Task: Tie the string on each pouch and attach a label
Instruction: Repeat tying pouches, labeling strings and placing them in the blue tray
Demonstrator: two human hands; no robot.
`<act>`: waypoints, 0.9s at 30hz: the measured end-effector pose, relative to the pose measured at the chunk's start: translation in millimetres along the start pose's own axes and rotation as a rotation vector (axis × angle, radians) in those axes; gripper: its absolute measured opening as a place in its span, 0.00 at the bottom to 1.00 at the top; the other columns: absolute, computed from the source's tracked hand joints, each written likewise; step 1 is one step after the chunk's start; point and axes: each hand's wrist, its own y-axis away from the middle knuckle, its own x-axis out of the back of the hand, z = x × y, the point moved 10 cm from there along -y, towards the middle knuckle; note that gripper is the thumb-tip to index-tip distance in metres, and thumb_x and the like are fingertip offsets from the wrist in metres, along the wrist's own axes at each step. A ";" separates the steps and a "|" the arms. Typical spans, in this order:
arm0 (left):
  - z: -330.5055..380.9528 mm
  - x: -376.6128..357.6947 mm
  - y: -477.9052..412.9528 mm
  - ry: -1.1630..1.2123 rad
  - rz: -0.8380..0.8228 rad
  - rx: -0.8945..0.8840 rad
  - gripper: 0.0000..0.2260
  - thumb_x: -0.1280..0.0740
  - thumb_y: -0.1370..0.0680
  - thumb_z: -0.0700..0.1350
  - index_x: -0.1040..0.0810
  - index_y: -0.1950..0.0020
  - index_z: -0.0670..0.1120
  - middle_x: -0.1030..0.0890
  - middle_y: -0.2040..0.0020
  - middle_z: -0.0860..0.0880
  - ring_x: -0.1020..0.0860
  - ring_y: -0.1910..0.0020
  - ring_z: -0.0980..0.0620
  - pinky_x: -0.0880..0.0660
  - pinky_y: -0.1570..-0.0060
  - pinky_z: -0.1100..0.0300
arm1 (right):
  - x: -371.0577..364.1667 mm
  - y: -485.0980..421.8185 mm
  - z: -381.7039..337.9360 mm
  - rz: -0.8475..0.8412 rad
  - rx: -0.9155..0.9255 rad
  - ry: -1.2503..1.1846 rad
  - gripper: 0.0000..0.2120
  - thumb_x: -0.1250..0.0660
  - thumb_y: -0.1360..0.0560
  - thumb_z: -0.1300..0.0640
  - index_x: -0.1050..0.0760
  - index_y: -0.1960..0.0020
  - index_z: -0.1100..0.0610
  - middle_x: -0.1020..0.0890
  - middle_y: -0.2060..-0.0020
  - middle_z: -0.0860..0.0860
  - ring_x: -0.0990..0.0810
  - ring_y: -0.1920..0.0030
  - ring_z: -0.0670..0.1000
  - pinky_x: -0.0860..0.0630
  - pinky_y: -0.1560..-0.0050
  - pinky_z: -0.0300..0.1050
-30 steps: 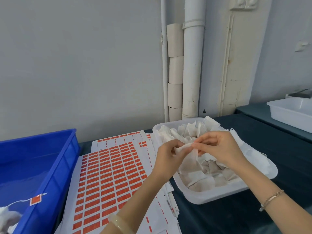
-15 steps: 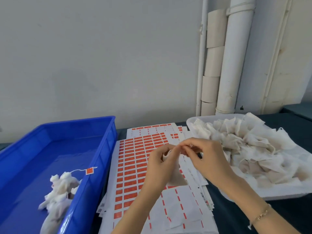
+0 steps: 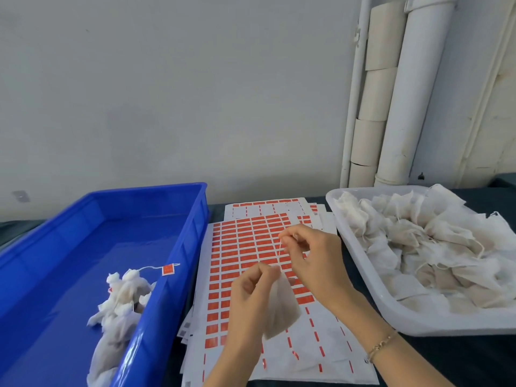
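Observation:
My left hand (image 3: 252, 291) pinches the gathered top of a small white fabric pouch (image 3: 282, 308), which hangs below the fingers above the label sheets. My right hand (image 3: 310, 255) pinches the pouch's thin string (image 3: 279, 248) and holds it stretched upward from the pouch's neck. Sheets of orange-red stickers (image 3: 245, 247) lie flat under both hands. Several white pouches (image 3: 120, 300) lie in the blue bin (image 3: 178, 277), one of them with an orange label (image 3: 167, 269) on its string.
A white tray (image 3: 363, 277) heaped with several pouches stands at the right on the dark tabletop (image 3: 446, 358). The grey wall and white pipes (image 3: 413, 90) rise close behind the table.
The view has swung left from the white tray to the label sheets. My hands have come apart, the right one drawing the string upward out of the pouch's neck.

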 end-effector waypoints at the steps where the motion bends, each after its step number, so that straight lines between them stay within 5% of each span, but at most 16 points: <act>1: -3.9 0.0 -0.2 0.011 0.005 0.033 0.08 0.33 0.24 0.51 0.18 0.62 0.59 0.19 0.63 0.58 0.22 0.54 0.50 0.25 0.57 0.58 | -0.2 -0.4 0.5 0.012 -0.005 -0.013 0.07 0.32 0.25 0.55 0.19 0.48 0.54 0.17 0.52 0.44 0.21 0.57 0.39 0.29 0.57 0.21; 4: -24.6 -1.5 3.0 0.054 -0.026 0.192 0.09 0.36 0.24 0.57 0.23 0.57 0.53 0.19 0.62 0.57 0.22 0.57 0.53 0.25 0.54 0.60 | 8.8 -3.9 5.7 0.074 -0.023 -0.047 0.07 0.31 0.25 0.55 0.19 0.49 0.54 0.20 0.55 0.41 0.22 0.60 0.36 0.29 0.58 0.19; 7: -29.9 -9.7 5.6 -0.021 -0.152 0.172 0.17 0.38 0.32 0.63 0.21 0.57 0.51 0.19 0.68 0.56 0.21 0.61 0.53 0.27 0.58 0.63 | 20.3 -4.6 14.5 0.105 -0.047 -0.050 0.06 0.31 0.25 0.55 0.20 0.49 0.53 0.21 0.55 0.40 0.22 0.61 0.36 0.28 0.60 0.21; 10: -28.3 -1.6 2.4 0.115 -0.137 0.122 0.15 0.35 0.32 0.58 0.16 0.58 0.49 0.17 0.60 0.51 0.20 0.54 0.49 0.26 0.52 0.59 | 23.6 0.8 27.5 0.052 -0.092 0.015 0.04 0.32 0.25 0.54 0.23 0.50 0.50 0.21 0.54 0.40 0.23 0.61 0.36 0.28 0.60 0.23; 14: -15.8 3.0 -0.9 0.288 -0.188 0.046 0.14 0.35 0.28 0.52 0.17 0.47 0.51 0.15 0.50 0.52 0.17 0.51 0.54 0.22 0.56 0.64 | 7.4 24.2 43.6 -0.165 -0.173 0.079 0.07 0.33 0.25 0.51 0.22 0.49 0.51 0.18 0.50 0.43 0.18 0.55 0.41 0.23 0.53 0.30; 17: -11.8 4.7 -2.6 0.157 -0.187 -0.041 0.14 0.35 0.27 0.54 0.18 0.44 0.54 0.17 0.46 0.56 0.20 0.45 0.57 0.25 0.50 0.63 | -13.5 50.4 41.3 -0.325 -0.181 0.122 0.06 0.33 0.25 0.50 0.21 0.49 0.47 0.18 0.50 0.40 0.19 0.53 0.40 0.26 0.48 0.28; 20: 2.9 13.9 -1.5 -0.191 -0.082 -0.275 0.10 0.33 0.28 0.52 0.21 0.48 0.60 0.18 0.53 0.62 0.21 0.48 0.62 0.24 0.56 0.71 | -19.5 61.9 29.9 -0.367 -0.188 0.045 0.05 0.32 0.24 0.52 0.23 0.58 0.43 0.17 0.61 0.38 0.18 0.61 0.39 0.23 0.55 0.28; 23: 22.3 8.0 8.9 -0.542 -0.032 -0.558 0.17 0.30 0.27 0.43 0.28 0.48 0.64 0.23 0.53 0.67 0.25 0.47 0.68 0.29 0.54 0.78 | -18.2 60.9 18.1 -0.369 -0.218 -0.133 0.08 0.32 0.25 0.56 0.23 0.61 0.44 0.18 0.69 0.41 0.17 0.66 0.42 0.20 0.62 0.34; 27: 30.6 13.9 10.4 -0.358 0.005 -0.582 0.10 0.34 0.27 0.48 0.20 0.48 0.58 0.17 0.56 0.60 0.20 0.51 0.57 0.22 0.55 0.67 | -19.0 60.1 -3.7 -0.377 -0.189 -0.367 0.05 0.30 0.26 0.57 0.18 0.58 0.48 0.16 0.67 0.45 0.17 0.67 0.48 0.21 0.66 0.37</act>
